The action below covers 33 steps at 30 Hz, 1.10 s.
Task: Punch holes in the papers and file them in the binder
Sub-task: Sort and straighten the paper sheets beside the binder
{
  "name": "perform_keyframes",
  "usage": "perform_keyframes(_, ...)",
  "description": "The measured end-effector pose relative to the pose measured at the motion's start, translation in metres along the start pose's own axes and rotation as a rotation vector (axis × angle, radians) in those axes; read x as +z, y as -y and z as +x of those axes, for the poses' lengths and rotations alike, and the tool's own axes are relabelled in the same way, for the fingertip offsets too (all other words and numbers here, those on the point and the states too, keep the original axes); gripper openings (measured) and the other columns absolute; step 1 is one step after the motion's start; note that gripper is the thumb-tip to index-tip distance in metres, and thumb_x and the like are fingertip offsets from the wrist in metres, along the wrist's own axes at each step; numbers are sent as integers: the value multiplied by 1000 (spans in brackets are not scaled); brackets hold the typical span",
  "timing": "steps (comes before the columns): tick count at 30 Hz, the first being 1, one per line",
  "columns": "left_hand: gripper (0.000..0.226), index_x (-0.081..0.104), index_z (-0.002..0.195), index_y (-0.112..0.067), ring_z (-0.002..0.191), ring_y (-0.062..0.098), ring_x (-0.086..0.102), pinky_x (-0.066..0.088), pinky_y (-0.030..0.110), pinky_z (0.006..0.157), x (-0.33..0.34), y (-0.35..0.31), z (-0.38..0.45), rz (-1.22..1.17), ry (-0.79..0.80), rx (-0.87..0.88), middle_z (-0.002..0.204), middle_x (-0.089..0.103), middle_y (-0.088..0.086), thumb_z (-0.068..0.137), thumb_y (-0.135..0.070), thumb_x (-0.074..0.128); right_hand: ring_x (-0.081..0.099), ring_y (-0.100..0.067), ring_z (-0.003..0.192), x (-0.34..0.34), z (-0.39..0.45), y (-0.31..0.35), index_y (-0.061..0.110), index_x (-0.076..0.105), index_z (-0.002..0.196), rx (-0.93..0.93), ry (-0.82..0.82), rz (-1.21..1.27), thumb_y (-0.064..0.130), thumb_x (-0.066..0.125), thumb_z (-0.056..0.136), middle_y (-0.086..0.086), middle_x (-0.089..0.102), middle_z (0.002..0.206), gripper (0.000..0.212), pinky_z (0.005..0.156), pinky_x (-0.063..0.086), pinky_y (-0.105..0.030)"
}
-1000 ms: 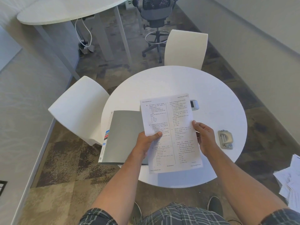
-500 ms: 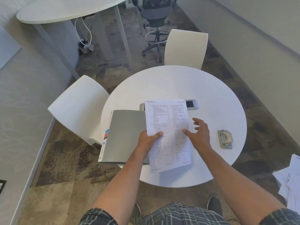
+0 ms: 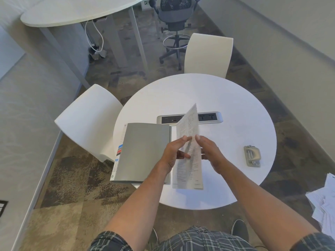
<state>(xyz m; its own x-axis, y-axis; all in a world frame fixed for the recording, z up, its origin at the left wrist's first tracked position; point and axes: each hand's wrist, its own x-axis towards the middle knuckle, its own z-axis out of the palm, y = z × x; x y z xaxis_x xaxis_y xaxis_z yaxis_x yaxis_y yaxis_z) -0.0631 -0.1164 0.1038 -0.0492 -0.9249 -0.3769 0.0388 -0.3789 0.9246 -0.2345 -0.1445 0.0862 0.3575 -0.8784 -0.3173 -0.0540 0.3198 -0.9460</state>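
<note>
Since half a second before, I had folded the paper (image 3: 188,142) upward between my palms to find its middle for the punch. My left hand (image 3: 174,153) pinched it; my right hand (image 3: 210,151) pressed it with straight fingers. Left of them lay the grey binder (image 3: 143,151), closed; the hole punch (image 3: 252,156) waited far right on the table (image 3: 208,93).

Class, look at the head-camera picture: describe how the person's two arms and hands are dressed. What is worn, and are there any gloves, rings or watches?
Both forearms are bare, and the left hand and right hand wear no gloves. No ring, watch or wristband shows. Plaid sleeves in dark grey-green with light lines end near the elbows, at the bottom edge of the picture.
</note>
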Motion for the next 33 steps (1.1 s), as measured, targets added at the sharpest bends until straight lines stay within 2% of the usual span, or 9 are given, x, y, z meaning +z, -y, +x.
perform_keyframes(2,35,75,123,-30,72,24,72,53,23,72,0,1,2,30,-4,2,134,66,-2,96,-48,61,74,-31,101,-4,1,-1,25,67,128,3,-10,66,56,61,91,-6,75,118,49,86,61,-46)
perform_keyframes(4,27,76,120,-30,71,21,69,50,19,68,0,6,6,75,-6,24,139,63,-4,94,-34,71,74,-34,100,-8,2,0,18,68,126,5,-56,119,30,65,89,-11,75,118,38,82,62,-47)
perform_keyframes(8,22,78,109,-26,84,20,69,51,14,65,0,13,8,125,-77,58,127,70,3,87,-21,80,74,-35,99,-18,0,-1,10,69,122,10,-101,148,-7,56,90,-11,77,113,39,78,61,-43)
perform_keyframes(12,81,58,134,-27,118,18,58,50,34,99,-8,21,13,91,-164,-8,137,56,1,62,-42,91,71,-39,108,-30,-2,-5,8,69,121,-3,-95,237,-5,64,83,-13,75,118,41,88,58,-51)
perform_keyframes(14,108,40,147,-26,133,18,49,44,34,108,-14,25,14,53,-157,-89,146,49,3,56,-48,95,70,-40,110,-35,-2,-6,7,68,120,-1,-87,262,1,68,75,-15,74,120,45,92,56,-56)
perform_keyframes(16,94,38,140,-23,125,18,59,47,29,99,-20,27,13,-9,-140,-96,137,61,7,67,-31,95,71,-39,106,-39,-3,-6,6,70,114,-6,-80,256,2,69,72,-17,74,118,42,89,58,-54)
perform_keyframes(20,57,70,118,-5,111,33,71,57,43,97,-34,31,13,-76,-139,-19,113,77,11,68,-15,94,74,-31,91,-46,-7,-4,11,77,98,-63,-152,212,2,70,67,-14,78,103,33,73,59,-40)
perform_keyframes(29,35,77,109,-5,98,26,75,60,34,88,-35,33,8,-182,-118,-4,109,78,13,76,6,82,74,-14,79,-55,-13,-15,19,82,82,-141,-290,174,-18,71,74,1,79,85,39,70,58,-25)
perform_keyframes(33,29,79,101,-12,93,20,74,60,31,85,-32,35,9,-37,-157,19,104,80,6,76,1,86,73,-12,80,-59,-17,-24,20,83,79,-142,-310,183,-1,76,63,3,80,87,28,73,57,-27)
